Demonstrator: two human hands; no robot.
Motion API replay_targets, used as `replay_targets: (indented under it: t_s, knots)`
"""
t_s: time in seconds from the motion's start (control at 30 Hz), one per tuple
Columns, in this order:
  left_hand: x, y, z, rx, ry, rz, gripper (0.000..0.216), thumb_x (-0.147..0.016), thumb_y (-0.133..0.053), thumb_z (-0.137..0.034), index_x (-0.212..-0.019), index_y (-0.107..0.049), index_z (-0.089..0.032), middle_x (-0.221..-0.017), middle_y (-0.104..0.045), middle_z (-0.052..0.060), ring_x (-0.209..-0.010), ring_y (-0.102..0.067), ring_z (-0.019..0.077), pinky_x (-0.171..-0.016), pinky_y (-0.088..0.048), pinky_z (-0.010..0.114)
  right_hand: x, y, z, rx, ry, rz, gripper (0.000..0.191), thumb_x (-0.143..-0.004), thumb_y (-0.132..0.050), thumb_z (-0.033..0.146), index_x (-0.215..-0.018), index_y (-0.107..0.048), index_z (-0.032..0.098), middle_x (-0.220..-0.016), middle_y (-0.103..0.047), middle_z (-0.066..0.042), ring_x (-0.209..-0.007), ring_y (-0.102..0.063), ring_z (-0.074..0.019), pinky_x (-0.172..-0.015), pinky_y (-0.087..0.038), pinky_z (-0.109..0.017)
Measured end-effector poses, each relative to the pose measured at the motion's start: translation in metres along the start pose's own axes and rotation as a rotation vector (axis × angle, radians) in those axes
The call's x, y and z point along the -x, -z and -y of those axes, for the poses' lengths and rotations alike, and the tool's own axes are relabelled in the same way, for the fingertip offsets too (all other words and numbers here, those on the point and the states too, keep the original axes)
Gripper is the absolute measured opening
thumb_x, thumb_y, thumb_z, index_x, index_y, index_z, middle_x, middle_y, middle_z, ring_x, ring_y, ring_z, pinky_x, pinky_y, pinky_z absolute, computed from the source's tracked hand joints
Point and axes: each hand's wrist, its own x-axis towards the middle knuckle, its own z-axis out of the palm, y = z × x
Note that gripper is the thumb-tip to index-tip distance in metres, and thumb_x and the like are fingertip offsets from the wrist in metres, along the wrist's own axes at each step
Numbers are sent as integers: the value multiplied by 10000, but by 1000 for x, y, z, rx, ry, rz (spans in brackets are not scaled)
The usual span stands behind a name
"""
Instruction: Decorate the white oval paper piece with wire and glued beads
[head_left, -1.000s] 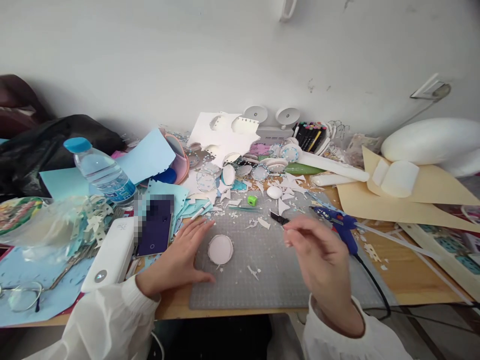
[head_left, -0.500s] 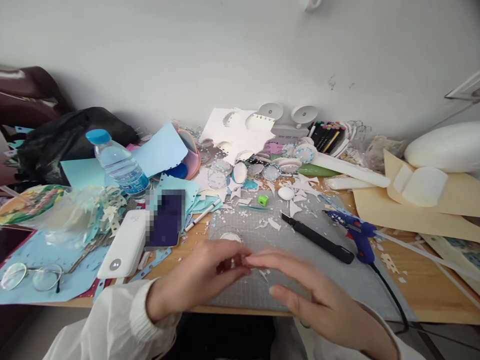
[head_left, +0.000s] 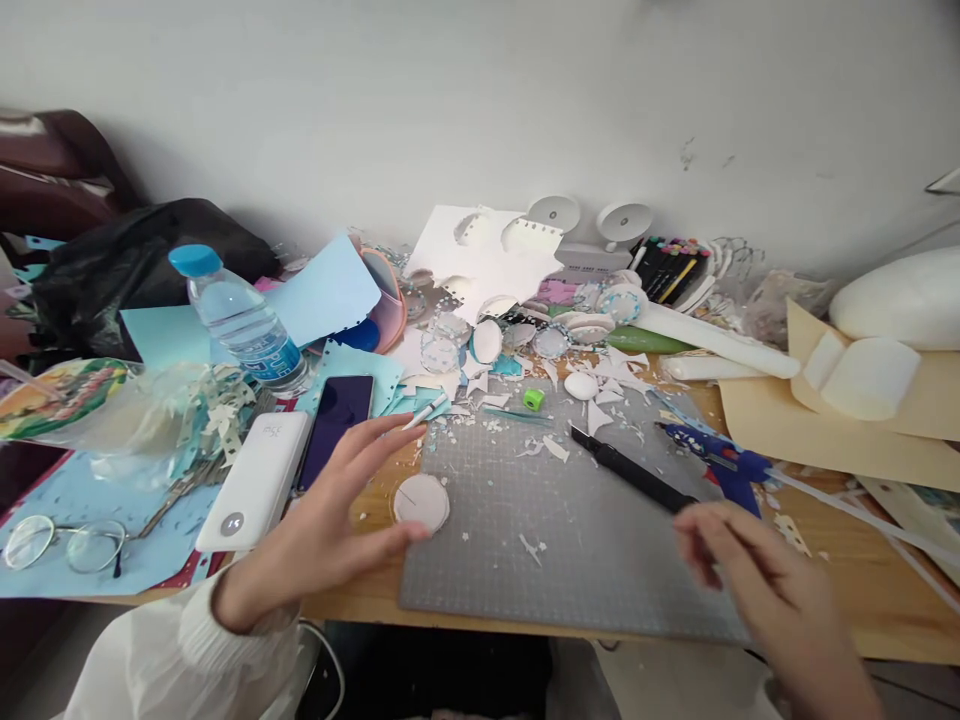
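My left hand (head_left: 345, 510) is open, thumb and fingers spread around a small white round disc (head_left: 426, 508). The disc lies at the left edge of the grey cutting mat (head_left: 525, 560), with a thin dark line on its top. On the right, my right hand (head_left: 757, 580) has its fingers closed at the handle end of a black craft knife (head_left: 637, 475). The knife lies slantwise over the mat, blade toward the middle. Just behind my right hand is a blue glue gun (head_left: 716, 452) with a white glue stick in it.
White paper scraps (head_left: 555, 448) and a green sharpener-like cube (head_left: 533, 400) lie on the mat. A water bottle (head_left: 244, 325), a phone (head_left: 336, 420), a white power bank (head_left: 259, 480) and glasses (head_left: 67, 545) crowd the left. Decorated discs (head_left: 487, 342) are heaped behind.
My hands have parted from the middle. The left moved left and opened by the disc; the right went right to the knife's handle end. The view has shifted slightly.
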Motion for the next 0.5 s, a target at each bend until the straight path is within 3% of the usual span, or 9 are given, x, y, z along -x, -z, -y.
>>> replay_targets:
  t_s: [0.07, 0.1, 0.2, 0.33, 0.43, 0.5]
  knots:
    - [2, -10, 6, -85, -8, 109, 896, -756, -776, -457, -1499, -314, -266, -1564, -345, 144, -1433, -343, 360, -1133, -383, 555, -2, -24, 8, -42, 41, 114, 256, -894, -529, 455, -842, -639, 230, -675, -631, -24, -558, -592, -154, -499, -488, -247]
    - [2, -15, 9, -113, -20, 148, 929, -735, -795, -435, -1502, -303, -255, -1563, -348, 152, -1442, -327, 366, -1145, -358, 572, -3, -37, 12, -49, 59, 168, 234, -900, -519, 421, -832, -626, 225, -687, -629, -22, -592, -605, -156, -523, -491, -245]
    - [-1, -28, 15, -135, -26, 187, 808, -750, -784, -342, -1448, -388, -246, -1461, -495, 143, -1367, -451, 337, -1120, -404, 550, -2, -70, 22, -43, 121, 301, 242, -912, -478, 336, -716, -550, 215, -644, -567, -3, -610, -562, -144, -516, -430, -230]
    - [-6, -32, 10, -31, -4, 103, 533, -817, -731, -321, -1305, -529, -245, -1293, -611, 99, -1221, -582, 269, -1049, -490, 456, 3, -105, 34, -150, 101, 394, 366, -963, -423, 386, -646, -456, 208, -611, -499, 14, -587, -502, -121, -548, -404, -239]
    - [-7, -28, -1, 90, -65, 30, 483, -819, -739, -316, -1258, -553, -242, -1261, -616, 94, -1200, -590, 259, -1041, -492, 447, 5, -125, 39, -385, -59, 462, 303, -960, -465, 488, -911, -556, 203, -775, -595, -8, -674, -584, -130, -638, -482, -258]
    - [-6, -27, -6, 139, -130, 6, 517, -812, -754, -307, -1275, -534, -250, -1280, -598, 103, -1219, -573, 265, -1048, -482, 455, 5, -133, 42, -578, -176, 538, 374, -925, -523, 540, -1104, -542, 212, -853, -628, -22, -707, -627, -142, -670, -522, -284]
